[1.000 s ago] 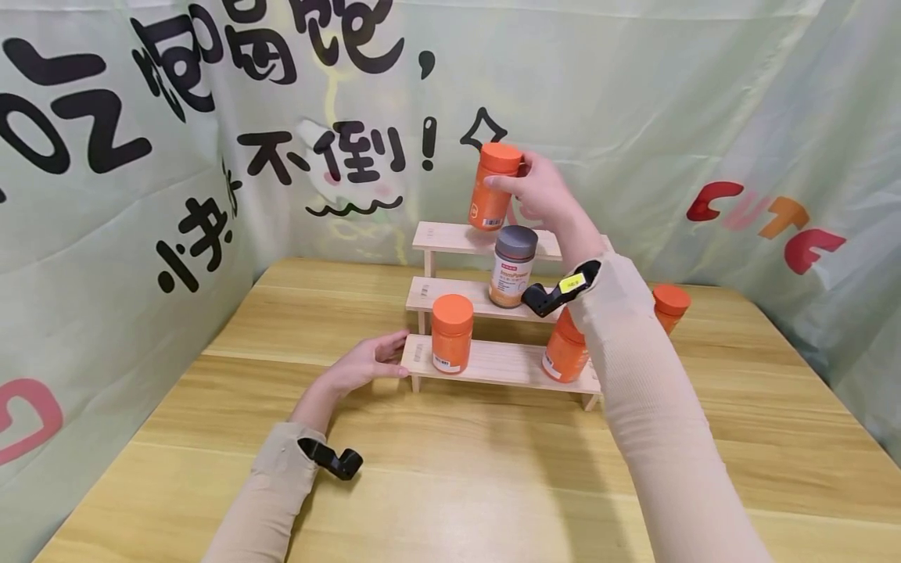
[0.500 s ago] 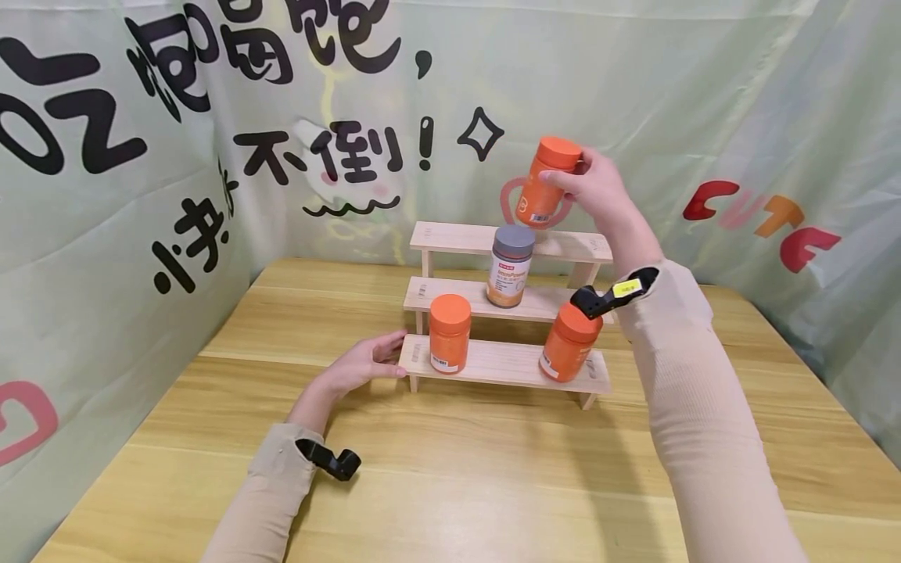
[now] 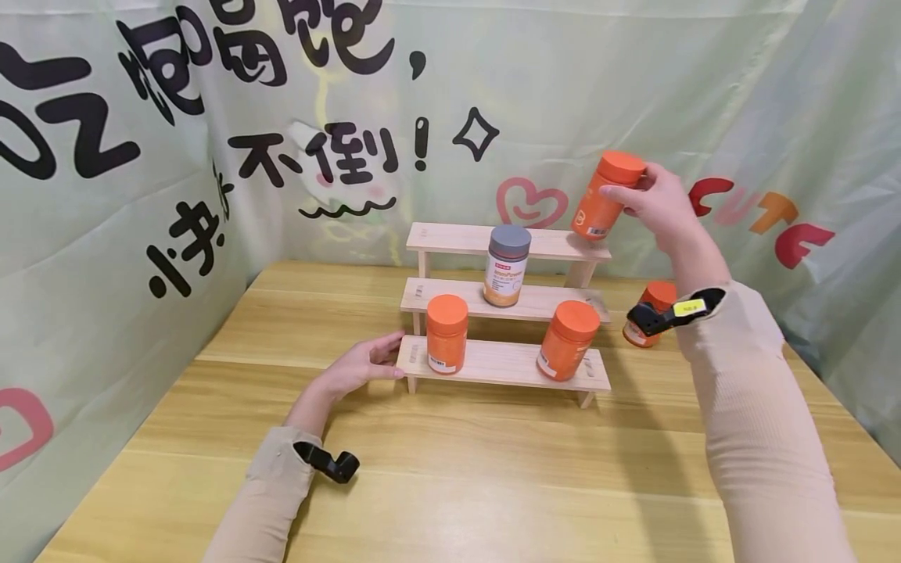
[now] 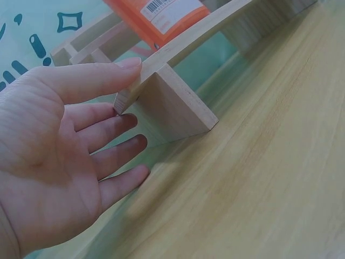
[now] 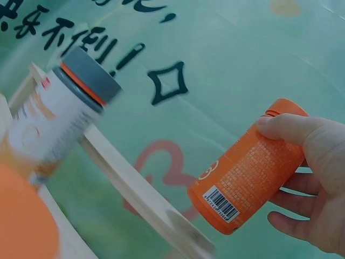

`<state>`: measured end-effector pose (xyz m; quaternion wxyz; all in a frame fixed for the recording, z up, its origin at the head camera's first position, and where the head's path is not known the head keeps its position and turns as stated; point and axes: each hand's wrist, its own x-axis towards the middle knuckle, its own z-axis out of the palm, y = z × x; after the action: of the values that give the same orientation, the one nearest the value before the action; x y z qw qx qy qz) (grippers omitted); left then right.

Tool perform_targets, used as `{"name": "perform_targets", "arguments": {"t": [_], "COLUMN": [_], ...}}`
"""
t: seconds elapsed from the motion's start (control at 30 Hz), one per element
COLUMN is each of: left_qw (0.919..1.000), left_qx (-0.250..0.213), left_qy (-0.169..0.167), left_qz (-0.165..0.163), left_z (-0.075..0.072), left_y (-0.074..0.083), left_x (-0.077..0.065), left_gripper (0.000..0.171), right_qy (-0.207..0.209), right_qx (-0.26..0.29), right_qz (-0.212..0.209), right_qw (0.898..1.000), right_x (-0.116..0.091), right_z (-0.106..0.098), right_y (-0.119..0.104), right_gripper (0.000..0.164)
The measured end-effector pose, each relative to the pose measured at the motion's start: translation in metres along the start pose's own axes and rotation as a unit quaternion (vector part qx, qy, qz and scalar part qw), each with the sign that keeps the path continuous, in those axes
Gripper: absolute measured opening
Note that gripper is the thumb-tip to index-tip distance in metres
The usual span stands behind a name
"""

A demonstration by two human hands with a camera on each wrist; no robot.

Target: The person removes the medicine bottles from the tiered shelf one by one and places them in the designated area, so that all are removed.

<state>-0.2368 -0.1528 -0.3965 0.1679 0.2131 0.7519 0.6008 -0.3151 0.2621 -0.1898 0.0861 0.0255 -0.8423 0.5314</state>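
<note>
My right hand point(image 3: 665, 205) grips an orange supplement bottle point(image 3: 600, 205) near its cap, thumb on the near side. The bottle tilts over the right end of the top step, its barcode showing in the right wrist view. At the left, my left hand point(image 3: 355, 367) holds the end of the lowest plank of a three-step wooden display shelf point(image 3: 503, 361), thumb on top and its other fingers loosely spread. On that plank stand two orange bottles, a left one point(image 3: 446, 336) and a right one point(image 3: 567, 341). A grey-capped bottle point(image 3: 505, 267) stands on the middle step.
Another orange bottle point(image 3: 651, 309) stands on the wooden table point(image 3: 493, 469) right of the shelf, partly covered by the right wrist camera point(image 3: 658, 317). A printed cloth backdrop point(image 3: 338, 258) hangs close behind the shelf and along both sides.
My right hand has carried the orange bottle rightward along the top step, slightly lower in the last half second. The bottle on the table has come back into sight. My left hand stays put.
</note>
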Motion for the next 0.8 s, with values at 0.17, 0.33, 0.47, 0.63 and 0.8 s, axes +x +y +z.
{"name": "perform_targets", "arguments": {"t": [0.17,0.33,0.47,0.63,0.8], "left_qw": [1.0000,1.0000,0.9998,0.9997,0.9999], "left_qx": [-0.001,0.005,0.018,0.020,0.011], "left_qy": [0.000,0.002,0.008,0.009,0.003], "left_qz": [-0.002,-0.004,-0.005,-0.008,-0.007], "left_z": [0.001,0.000,-0.001,0.000,0.000], "left_y": [0.000,0.000,-0.001,-0.001,-0.001], "left_x": [0.000,-0.001,-0.001,-0.001,0.000], "left_gripper": [0.079,0.079,0.080,0.080,0.080], "right_qy": [0.016,0.034,0.048,0.066,0.084], "right_qx": [-0.010,-0.025,-0.045,-0.051,-0.045], "right_qz": [0.008,0.019,0.031,0.042,0.047], "right_qw": [1.000,0.999,0.997,0.996,0.994], "right_x": [-0.008,-0.016,-0.023,-0.033,-0.044], "right_z": [-0.025,-0.049,-0.066,-0.086,-0.104], "right_y": [0.016,0.031,0.044,0.064,0.088], "right_gripper": [0.072,0.073,0.073,0.072,0.059]}}
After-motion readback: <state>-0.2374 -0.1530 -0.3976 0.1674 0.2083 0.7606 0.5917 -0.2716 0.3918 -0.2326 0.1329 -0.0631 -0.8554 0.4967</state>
